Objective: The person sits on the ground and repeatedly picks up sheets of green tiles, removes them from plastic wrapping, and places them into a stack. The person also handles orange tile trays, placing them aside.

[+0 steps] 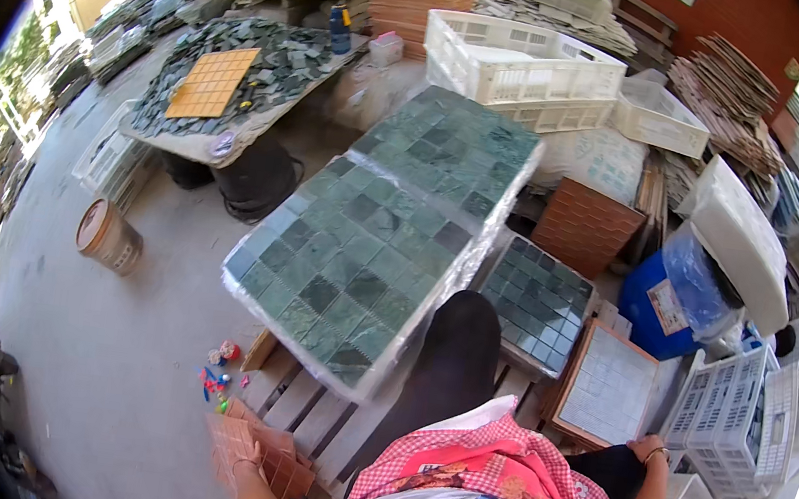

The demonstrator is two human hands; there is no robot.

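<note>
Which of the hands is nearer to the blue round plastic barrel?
The right. The right hand is below the barrel, on the same side of the picture; the left hand is far across to the lower left, at a pinkish-brown gridded sheet.

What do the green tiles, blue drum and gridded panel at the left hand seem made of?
Green tiles: probably stone with a slight sheen, given their mottled tones. Blue drum: likely plastic, smooth and evenly coloured. Gridded panel at left hand: perhaps matte plastic, by its regular grid; uncertain.
</note>
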